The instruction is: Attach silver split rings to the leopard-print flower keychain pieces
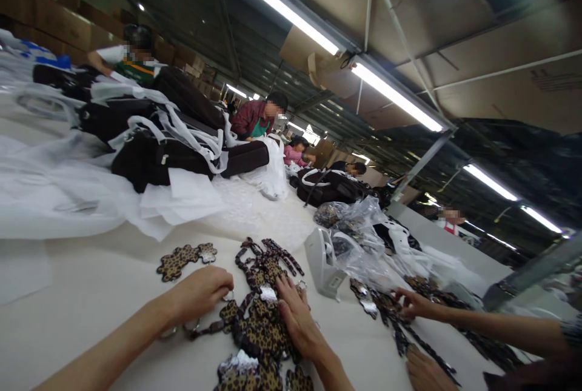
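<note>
My left hand is closed, its fingertips pinching a small metal ring beside a pile of leopard-print pieces. My right hand lies with fingers outstretched on the right side of this leopard-print pile. The pieces are flat with wavy edges; dark patterned straps, metal rings and shiny silver patches show among them. Beyond my left hand, a few more leopard-print pieces lie on the pale table.
At right, a co-worker's hands touch similar leopard-print pieces and straps. A white tape dispenser stands between us, near clear plastic bags. Black bags with white-wrapped handles and white sheets cover the far side. Several people work beyond.
</note>
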The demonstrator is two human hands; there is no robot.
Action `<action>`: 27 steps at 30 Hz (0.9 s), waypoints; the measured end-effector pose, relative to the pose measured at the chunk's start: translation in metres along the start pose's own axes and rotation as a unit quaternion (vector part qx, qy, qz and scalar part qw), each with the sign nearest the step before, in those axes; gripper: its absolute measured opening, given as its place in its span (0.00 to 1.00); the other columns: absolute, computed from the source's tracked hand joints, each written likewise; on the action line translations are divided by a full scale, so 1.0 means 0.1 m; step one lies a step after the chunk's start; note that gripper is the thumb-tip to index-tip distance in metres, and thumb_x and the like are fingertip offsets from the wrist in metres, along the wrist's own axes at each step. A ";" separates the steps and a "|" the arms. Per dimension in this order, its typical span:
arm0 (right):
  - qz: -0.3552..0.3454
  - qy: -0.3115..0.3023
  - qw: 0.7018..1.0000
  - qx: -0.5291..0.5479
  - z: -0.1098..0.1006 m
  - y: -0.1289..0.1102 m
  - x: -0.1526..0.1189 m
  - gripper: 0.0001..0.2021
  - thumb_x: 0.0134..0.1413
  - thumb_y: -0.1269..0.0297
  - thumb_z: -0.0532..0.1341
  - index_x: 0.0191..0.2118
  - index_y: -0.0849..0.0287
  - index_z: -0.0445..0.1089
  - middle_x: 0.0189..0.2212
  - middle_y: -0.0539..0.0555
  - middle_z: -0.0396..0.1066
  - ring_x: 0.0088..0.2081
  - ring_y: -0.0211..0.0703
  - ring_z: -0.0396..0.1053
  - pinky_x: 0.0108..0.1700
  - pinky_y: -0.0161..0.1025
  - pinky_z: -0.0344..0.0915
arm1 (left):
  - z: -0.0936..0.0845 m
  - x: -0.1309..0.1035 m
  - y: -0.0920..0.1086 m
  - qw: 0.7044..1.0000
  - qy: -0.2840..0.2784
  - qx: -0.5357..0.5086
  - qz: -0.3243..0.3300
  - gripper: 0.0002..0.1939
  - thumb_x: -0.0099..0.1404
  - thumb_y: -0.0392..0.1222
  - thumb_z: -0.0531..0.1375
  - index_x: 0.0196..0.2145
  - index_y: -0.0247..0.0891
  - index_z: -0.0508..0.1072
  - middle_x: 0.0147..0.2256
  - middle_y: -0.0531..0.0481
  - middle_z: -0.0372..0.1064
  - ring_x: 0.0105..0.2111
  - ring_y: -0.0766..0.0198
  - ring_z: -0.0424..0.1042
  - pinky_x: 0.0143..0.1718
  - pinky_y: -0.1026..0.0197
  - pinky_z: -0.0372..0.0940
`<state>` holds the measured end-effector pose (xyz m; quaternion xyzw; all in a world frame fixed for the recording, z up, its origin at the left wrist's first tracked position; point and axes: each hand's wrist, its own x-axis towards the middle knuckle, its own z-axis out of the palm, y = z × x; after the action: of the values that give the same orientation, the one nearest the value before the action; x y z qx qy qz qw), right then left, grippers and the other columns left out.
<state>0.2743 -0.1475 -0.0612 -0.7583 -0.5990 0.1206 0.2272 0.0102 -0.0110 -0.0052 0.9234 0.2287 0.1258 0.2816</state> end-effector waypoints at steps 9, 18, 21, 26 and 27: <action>0.098 0.088 0.990 -0.047 -0.50 0.48 0.25 0.17 0.60 0.66 0.53 0.49 0.63 0.74 0.51 0.62 0.73 0.55 0.54 0.68 0.59 0.49 0.59 | 0.01 0.01 -0.03 1.000 -0.008 0.007 0.004 0.15 0.64 0.34 0.49 0.37 0.39 0.76 0.39 0.44 0.76 0.42 0.55 0.72 0.44 0.57 0.63; 0.127 0.078 0.988 -0.029 -0.46 0.38 0.37 0.07 0.55 0.63 0.64 0.31 0.61 0.70 0.32 0.50 0.74 0.38 0.44 0.72 0.43 0.45 0.68 | 0.05 0.01 -0.08 1.000 0.010 0.025 0.000 0.14 0.63 0.34 0.50 0.37 0.39 0.76 0.39 0.45 0.76 0.41 0.56 0.72 0.44 0.58 0.63; 0.111 0.090 0.989 0.048 -0.51 0.25 0.33 0.07 0.51 0.63 0.62 0.27 0.58 0.66 0.21 0.47 0.70 0.30 0.45 0.72 0.33 0.39 0.68 | 0.03 0.01 -0.01 1.000 0.028 -0.003 0.003 0.14 0.63 0.35 0.50 0.37 0.39 0.76 0.39 0.45 0.75 0.40 0.57 0.71 0.43 0.59 0.63; 0.041 0.046 0.979 0.194 -0.36 -0.29 0.19 0.05 0.47 0.64 0.58 0.32 0.56 0.63 0.19 0.43 0.67 0.23 0.40 0.70 0.24 0.34 0.66 | -0.03 -0.02 0.26 0.983 0.074 -0.170 -0.020 0.13 0.63 0.39 0.52 0.37 0.40 0.76 0.36 0.49 0.75 0.35 0.61 0.70 0.37 0.62 0.62; 0.026 0.033 0.977 0.211 -0.32 -0.44 0.16 0.04 0.46 0.65 0.58 0.31 0.55 0.62 0.19 0.43 0.67 0.22 0.39 0.68 0.24 0.33 0.64 | -0.02 -0.02 0.32 0.977 0.073 -0.199 -0.030 0.12 0.62 0.40 0.53 0.36 0.39 0.76 0.34 0.50 0.74 0.33 0.62 0.69 0.35 0.63 0.62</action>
<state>0.2558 -0.1303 -0.0104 -0.7124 -0.5322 0.2250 0.3983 0.0186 -0.0346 0.0144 0.8300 0.2460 0.2272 0.4461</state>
